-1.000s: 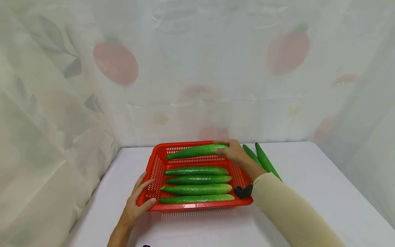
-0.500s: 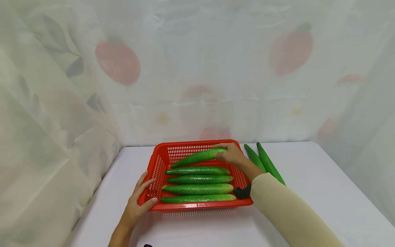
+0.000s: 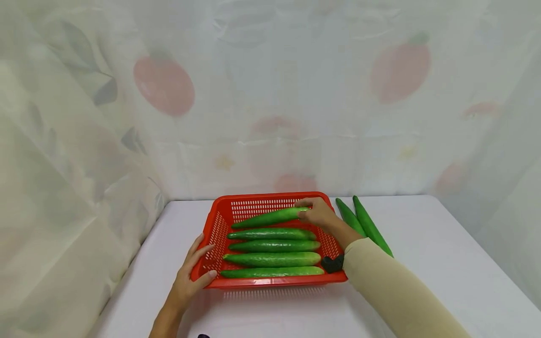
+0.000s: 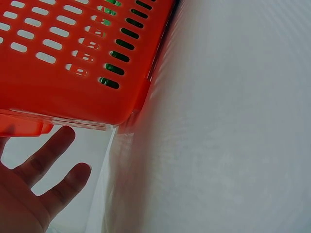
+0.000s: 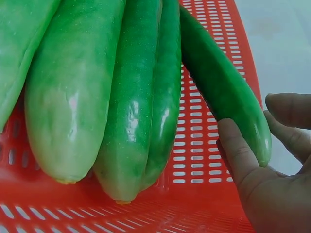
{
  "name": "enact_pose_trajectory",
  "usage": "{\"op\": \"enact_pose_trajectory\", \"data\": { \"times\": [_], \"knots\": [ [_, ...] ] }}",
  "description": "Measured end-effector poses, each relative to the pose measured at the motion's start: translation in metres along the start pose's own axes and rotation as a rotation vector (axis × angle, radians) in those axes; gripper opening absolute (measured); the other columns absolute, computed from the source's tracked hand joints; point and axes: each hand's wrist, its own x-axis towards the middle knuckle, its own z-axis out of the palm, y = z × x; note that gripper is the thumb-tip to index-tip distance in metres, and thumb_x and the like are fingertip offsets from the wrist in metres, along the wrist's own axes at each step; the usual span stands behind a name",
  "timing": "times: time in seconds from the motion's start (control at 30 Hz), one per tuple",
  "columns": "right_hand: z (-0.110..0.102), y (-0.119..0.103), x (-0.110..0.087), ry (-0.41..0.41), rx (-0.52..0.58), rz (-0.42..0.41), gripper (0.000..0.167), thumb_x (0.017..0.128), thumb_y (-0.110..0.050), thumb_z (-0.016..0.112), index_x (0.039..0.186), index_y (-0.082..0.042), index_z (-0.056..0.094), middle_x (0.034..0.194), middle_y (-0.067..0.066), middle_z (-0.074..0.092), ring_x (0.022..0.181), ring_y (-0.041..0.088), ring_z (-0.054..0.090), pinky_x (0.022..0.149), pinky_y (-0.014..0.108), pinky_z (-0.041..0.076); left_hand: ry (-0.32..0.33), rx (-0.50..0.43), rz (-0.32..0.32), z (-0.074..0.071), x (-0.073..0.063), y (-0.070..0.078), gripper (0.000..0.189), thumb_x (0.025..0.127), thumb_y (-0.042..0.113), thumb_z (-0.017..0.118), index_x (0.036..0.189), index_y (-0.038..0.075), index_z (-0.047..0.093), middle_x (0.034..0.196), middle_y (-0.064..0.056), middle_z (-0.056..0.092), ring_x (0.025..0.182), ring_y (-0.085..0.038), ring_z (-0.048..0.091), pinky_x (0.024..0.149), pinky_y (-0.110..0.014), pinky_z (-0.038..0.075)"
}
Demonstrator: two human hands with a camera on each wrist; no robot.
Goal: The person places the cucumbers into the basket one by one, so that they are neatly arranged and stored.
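A red plastic basket (image 3: 274,282) holds several green cucumbers (image 3: 272,258), lying side by side. Along its far wall slants one more cucumber (image 3: 266,218). My right hand (image 3: 319,213) pinches that one near its pale right end; in the right wrist view the thumb (image 5: 235,145) presses one side and fingers lie on the other. At the basket's near left corner is my left hand (image 3: 186,277), thumb and fingertips touching the rim. Its fingers (image 4: 63,189) are spread and fairly straight in the left wrist view.
Two more cucumbers (image 3: 372,225) lie on the white table (image 3: 444,253) to the right of the basket, partly behind the right sleeve (image 3: 393,286). A printed curtain (image 3: 270,94) hangs behind. A small dark object (image 3: 203,335) shows at the bottom edge.
The right hand has lowered the cucumber from near the basket's back rim further down into the basket. It has shifted slightly left since half a second ago. The left hand has stayed at the corner.
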Motion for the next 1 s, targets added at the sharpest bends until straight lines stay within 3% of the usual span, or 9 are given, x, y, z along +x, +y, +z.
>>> {"op": "enact_pose_trajectory", "data": {
  "times": [0.37, 0.73, 1.0],
  "knots": [
    [0.0, 0.0, 0.001, 0.047, 0.06, 0.014, 0.04, 0.092, 0.001, 0.059, 0.133, 0.002, 0.054, 0.138, 0.02, 0.045, 0.109, 0.036, 0.058, 0.087, 0.05, 0.047, 0.0, -0.013, -0.007, 0.002, 0.001, 0.001, 0.055, 0.083, 0.008, 0.065, 0.136, 0.008, 0.053, 0.157, -0.001, 0.021, 0.136, -0.026, 0.026, 0.093, -0.022, 0.038],
    [-0.003, 0.001, 0.003, 0.063, 0.186, -0.04, 0.041, 0.094, 0.0, 0.059, 0.134, 0.003, 0.051, 0.138, 0.023, 0.043, 0.117, 0.04, 0.051, 0.089, 0.053, 0.045, 0.0, 0.006, -0.011, 0.0, 0.001, -0.001, 0.054, 0.083, 0.009, 0.065, 0.136, 0.01, 0.054, 0.157, 0.001, 0.021, 0.136, -0.025, 0.026, 0.093, -0.022, 0.038],
    [-0.007, -0.019, -0.006, 0.064, 0.263, -0.063, 0.042, 0.094, -0.001, 0.059, 0.135, 0.003, 0.049, 0.135, 0.025, 0.044, 0.119, 0.041, 0.048, 0.089, 0.051, 0.046, -0.001, 0.006, -0.015, 0.0, 0.001, -0.001, 0.054, 0.083, 0.009, 0.065, 0.136, 0.01, 0.053, 0.157, 0.001, 0.021, 0.136, -0.025, 0.025, 0.093, -0.021, 0.038]
  ]
}}
